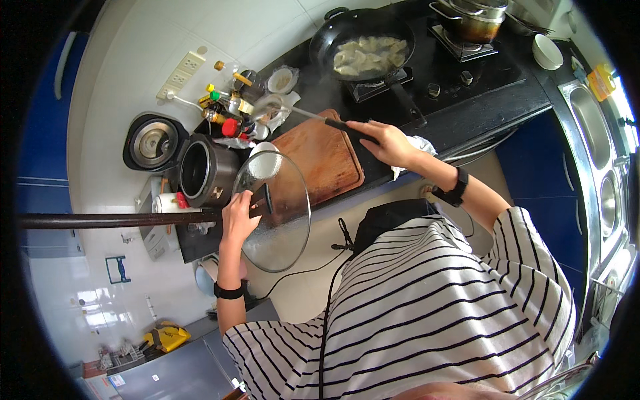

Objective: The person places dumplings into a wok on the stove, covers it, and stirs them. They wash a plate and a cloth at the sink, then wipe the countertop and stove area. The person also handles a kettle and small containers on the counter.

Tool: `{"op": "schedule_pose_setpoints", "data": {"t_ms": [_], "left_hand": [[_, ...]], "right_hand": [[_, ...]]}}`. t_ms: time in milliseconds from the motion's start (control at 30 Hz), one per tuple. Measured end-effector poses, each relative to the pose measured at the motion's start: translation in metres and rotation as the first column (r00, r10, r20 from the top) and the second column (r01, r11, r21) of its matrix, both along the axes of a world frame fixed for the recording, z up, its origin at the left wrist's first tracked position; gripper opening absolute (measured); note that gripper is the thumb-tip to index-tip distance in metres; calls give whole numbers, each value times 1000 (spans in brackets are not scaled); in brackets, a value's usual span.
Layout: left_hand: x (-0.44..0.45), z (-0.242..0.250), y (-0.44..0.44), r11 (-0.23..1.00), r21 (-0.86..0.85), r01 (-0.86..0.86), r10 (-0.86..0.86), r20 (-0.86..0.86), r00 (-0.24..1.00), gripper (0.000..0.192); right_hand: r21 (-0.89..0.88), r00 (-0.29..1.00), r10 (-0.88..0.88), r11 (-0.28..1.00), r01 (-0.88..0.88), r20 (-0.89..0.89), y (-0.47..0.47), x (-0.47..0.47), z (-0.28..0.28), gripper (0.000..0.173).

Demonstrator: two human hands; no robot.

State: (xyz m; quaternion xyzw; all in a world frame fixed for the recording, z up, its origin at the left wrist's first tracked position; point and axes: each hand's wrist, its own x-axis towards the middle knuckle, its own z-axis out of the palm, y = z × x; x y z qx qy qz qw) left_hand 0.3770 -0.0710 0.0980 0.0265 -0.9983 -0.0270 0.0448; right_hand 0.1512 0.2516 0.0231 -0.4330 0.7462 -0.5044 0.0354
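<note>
My left hand (240,220) holds a glass pan lid (280,235) by its rim or handle area; the lid is tilted beside the counter's edge, its black handle (268,198) near my fingers. In my right hand (387,142) is the black handle of a metal kitchen utensil (305,113), whose blurred round head lies over the bottles' side of the counter. Below it lies a wooden cutting board (320,155). Beyond, a black wok (325,47) on the stove holds pale dumplings (370,56) in steaming liquid.
An open rice cooker (212,170) stands left of the board, near bottles (215,117) and a white bowl (263,160). A stacked metal pot (470,22) occupies the other burner. Another white bowl (547,52) is near the sink (590,120). A white cloth (422,145) lies at the counter's edge.
</note>
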Motion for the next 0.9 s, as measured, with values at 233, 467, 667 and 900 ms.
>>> {"op": "schedule_pose_setpoints", "data": {"t_ms": [233,467,667,900], "left_hand": [[42,-6,1,995,-11,-96,96,14,995,42],[43,-5,15,987,-27,-156,158,67,985,41],[1,2,32,998,3,-55,55,54,997,45],[-100,18,49,997,-71,16,-14,39,999,51]], "right_hand": [[159,940,173,979,-130,-293,-43,-6,-61,49],[268,856,284,946,-179,-431,-63,-26,-112,61],[207,877,200,971,-118,-438,-63,-41,-151,54],[287,888,193,955,-73,-417,-53,-53,-167,50]]}}
